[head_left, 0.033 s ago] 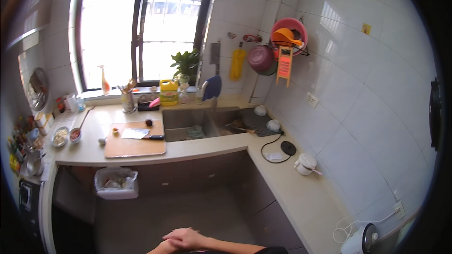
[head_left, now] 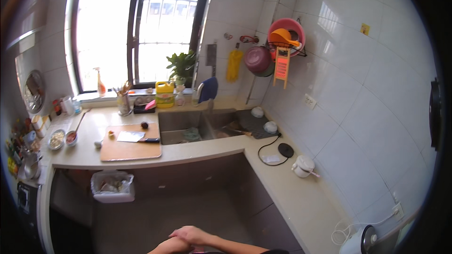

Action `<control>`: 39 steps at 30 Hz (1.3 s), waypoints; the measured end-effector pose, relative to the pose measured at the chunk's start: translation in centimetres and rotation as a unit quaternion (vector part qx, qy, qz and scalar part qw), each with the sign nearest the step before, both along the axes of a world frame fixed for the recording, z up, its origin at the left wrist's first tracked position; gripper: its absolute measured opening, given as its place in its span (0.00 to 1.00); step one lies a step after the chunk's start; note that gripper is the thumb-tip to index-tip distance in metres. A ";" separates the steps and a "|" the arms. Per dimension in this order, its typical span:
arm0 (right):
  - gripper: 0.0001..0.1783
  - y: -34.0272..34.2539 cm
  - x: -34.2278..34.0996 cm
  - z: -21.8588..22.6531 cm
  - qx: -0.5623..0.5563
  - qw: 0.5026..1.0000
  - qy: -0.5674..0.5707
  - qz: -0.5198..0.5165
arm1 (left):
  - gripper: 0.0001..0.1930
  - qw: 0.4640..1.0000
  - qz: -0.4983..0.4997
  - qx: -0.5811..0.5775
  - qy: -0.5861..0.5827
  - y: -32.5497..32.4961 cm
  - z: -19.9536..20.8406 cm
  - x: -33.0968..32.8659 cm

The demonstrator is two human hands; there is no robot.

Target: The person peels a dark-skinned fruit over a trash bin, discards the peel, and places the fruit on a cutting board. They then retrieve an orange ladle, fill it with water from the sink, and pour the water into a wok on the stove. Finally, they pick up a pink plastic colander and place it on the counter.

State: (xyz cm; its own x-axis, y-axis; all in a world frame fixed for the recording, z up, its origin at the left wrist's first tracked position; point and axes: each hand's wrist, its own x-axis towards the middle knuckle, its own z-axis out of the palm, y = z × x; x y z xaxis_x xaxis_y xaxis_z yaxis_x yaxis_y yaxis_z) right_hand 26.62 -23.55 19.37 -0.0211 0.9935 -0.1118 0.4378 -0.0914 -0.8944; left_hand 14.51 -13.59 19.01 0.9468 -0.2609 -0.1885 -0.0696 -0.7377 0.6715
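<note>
At the lower edge my right hand [head_left: 194, 235] is folded over my left hand [head_left: 170, 245], its fingers wrapped round it. The fingers of the left hand are mostly hidden. Neither hand touches anything on the counter. Farther off, a wooden cutting board [head_left: 129, 153] lies on the counter with a cleaver [head_left: 132, 136] flat on it, black handle to the right. A dark round item [head_left: 144, 125] sits at the board's far edge, and a small yellowish piece [head_left: 111, 133] at its left.
Right of the board is a double sink [head_left: 176, 148] with a cloth. Two bowls [head_left: 57, 139] [head_left: 71, 137] of food stand at the left. A lined bin [head_left: 113, 196] hangs below the counter. Along the right counter are a black-corded round base [head_left: 286, 150] and a white lidded pot [head_left: 303, 165].
The whole scene sits slightly farther left in the picture. My hands stay clasped, the right one now a little higher and farther right.
</note>
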 end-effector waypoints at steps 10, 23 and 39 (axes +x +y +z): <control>0.23 4.6 17.5 0.7 0.014 0.738 0.620 -0.265 | 0.22 0.894 0.146 0.005 -0.424 5.4 5.7 21.8; 0.07 1.4 51.8 21.7 0.255 0.794 0.024 -0.552 | 0.07 0.931 0.296 -0.142 -0.161 25.6 -0.4 36.9; 0.22 2.4 80.4 51.9 0.031 0.482 -0.634 -0.604 | 0.07 0.920 0.348 -0.062 -0.167 25.2 -0.7 45.3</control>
State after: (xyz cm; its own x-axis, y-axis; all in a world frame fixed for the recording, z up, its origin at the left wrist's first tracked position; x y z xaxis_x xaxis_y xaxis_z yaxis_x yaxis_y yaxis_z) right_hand 106.98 -21.13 71.26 0.6222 0.1980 0.7574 0.2972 -0.9548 0.0055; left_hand 59.81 11.58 18.28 0.8921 0.4316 0.1339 0.1731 -0.6001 0.7810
